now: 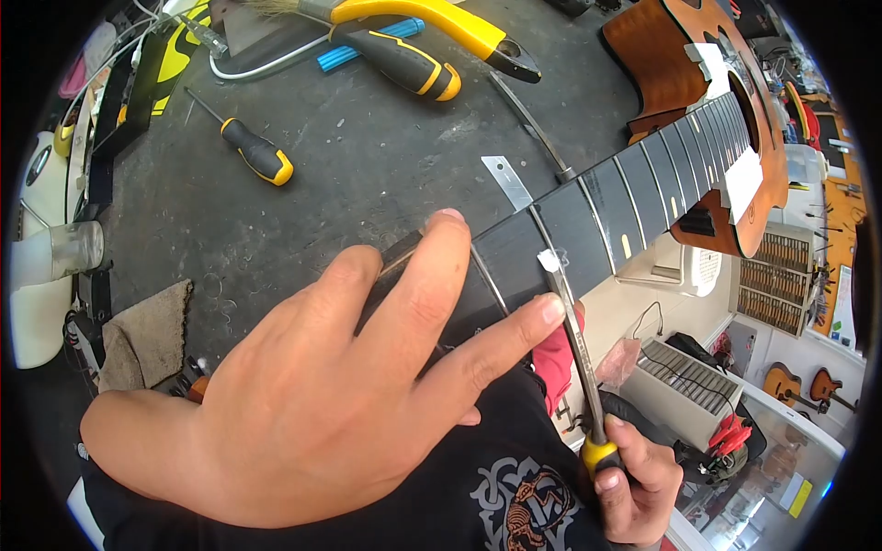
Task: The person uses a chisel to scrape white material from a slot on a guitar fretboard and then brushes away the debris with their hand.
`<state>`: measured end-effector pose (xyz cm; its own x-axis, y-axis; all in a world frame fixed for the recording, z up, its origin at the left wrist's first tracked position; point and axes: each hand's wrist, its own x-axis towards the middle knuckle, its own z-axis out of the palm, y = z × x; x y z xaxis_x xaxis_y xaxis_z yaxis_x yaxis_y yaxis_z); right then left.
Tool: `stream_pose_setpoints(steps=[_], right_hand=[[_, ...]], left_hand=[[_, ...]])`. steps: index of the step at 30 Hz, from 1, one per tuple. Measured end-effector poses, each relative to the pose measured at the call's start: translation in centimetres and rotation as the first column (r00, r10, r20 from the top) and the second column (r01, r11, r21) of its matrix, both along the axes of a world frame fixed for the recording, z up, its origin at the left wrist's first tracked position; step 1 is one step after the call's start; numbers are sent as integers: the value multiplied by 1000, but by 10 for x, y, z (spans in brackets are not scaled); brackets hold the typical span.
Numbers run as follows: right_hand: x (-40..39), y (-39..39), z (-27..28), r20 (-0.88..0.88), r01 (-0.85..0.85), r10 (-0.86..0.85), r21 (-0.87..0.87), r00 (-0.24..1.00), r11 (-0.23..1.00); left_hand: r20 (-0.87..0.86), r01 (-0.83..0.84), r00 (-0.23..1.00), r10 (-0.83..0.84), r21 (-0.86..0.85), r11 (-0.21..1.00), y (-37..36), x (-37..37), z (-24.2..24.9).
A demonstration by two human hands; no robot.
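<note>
While the left hand (344, 367) splays — right hand (638, 482) grips tool (581, 358).

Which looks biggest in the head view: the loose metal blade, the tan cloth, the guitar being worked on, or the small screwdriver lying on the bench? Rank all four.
Largest to smallest, by area in view:
1. Guitar, partly hidden
2. Tan cloth
3. Small screwdriver
4. Metal blade

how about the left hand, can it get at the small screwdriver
Likely yes: only open bench shows between the left hand and the small screwdriver, though its finger must leave the long metal tool.
</note>
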<state>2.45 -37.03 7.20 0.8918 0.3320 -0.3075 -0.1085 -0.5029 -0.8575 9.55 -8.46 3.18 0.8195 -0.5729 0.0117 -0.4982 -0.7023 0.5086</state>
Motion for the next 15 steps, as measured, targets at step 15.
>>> stream_pose_setpoints(steps=[15], right_hand=[[-1, 1, 4, 7, 6, -6, -19, 1000, 1000]], left_hand=[[-17, -2, 1000, 2, 8, 1000, -1, 0, 3]])
